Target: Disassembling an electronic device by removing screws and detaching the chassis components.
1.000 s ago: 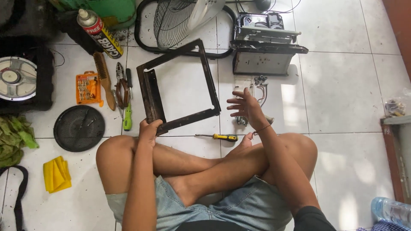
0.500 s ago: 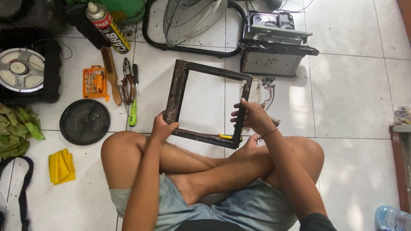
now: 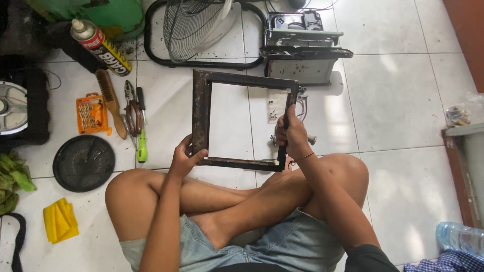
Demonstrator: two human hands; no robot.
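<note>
I sit cross-legged on a white tiled floor and hold a dark, rusty square metal frame (image 3: 201,113) up in front of my knees. My left hand (image 3: 185,157) grips its lower left corner. My right hand (image 3: 291,132) is closed around its right bar, about halfway down. The frame stands nearly square to the camera, and the floor shows through its opening.
A grey metal box unit (image 3: 302,55) and a fan guard (image 3: 201,25) lie beyond the frame. To the left are a spray can (image 3: 101,46), a wire brush (image 3: 111,100), pliers (image 3: 132,108), a green screwdriver (image 3: 142,146), an orange bit case (image 3: 92,113), a black round lid (image 3: 84,162) and a yellow cloth (image 3: 59,219).
The frame was lifted off the floor and turned from tilted to nearly square. My right hand, free a second ago, now grips its right bar. The yellow-handled screwdriver is hidden.
</note>
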